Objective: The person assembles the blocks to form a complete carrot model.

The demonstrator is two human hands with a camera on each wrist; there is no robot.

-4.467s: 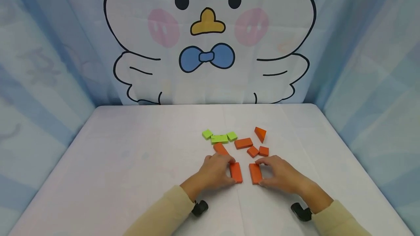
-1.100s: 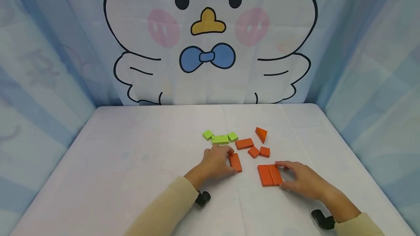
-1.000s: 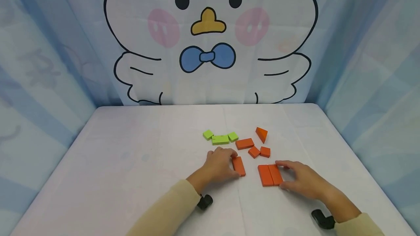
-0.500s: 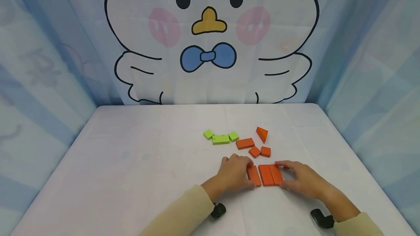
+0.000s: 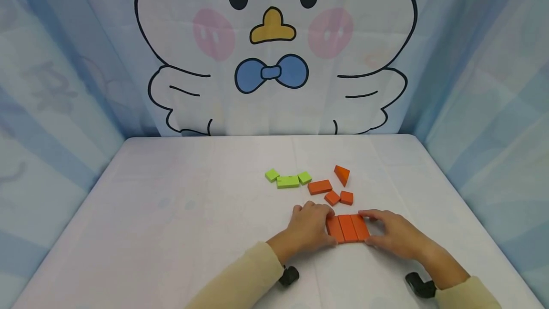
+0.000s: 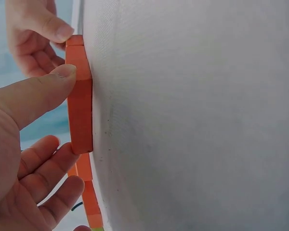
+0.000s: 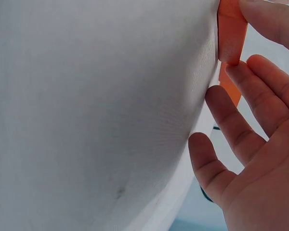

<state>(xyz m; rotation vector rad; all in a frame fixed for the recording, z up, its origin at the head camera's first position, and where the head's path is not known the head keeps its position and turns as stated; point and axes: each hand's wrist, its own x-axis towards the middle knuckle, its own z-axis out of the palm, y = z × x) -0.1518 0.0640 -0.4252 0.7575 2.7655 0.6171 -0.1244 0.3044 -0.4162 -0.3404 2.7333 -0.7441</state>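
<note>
Three flat orange blocks lie side by side, long edges touching, on the white table (image 5: 171, 213): a left one (image 5: 335, 230), a middle one (image 5: 348, 228) and a right one (image 5: 360, 227). My left hand (image 5: 308, 229) grips the left block by its two short ends, thumb at the near end and a finger at the far end. In the left wrist view the thumb and fingertips touch that block (image 6: 80, 115). My right hand (image 5: 396, 233) holds the right block at its ends in the same way; the right wrist view shows its block (image 7: 231, 36) between thumb and finger.
Behind the hands lie an orange rectangular block (image 5: 320, 187), two small orange blocks (image 5: 332, 198) (image 5: 346, 198) and an orange triangle (image 5: 342, 175). Left of them are a green block (image 5: 288, 182) and two small green ones (image 5: 272, 175) (image 5: 304, 178). A patterned curtain (image 5: 274, 104) stands behind.
My left hand has carried its orange block rightward and nearer, against the pair at my right hand, closing the gap. Earlier, my right hand and its block had shifted right.
</note>
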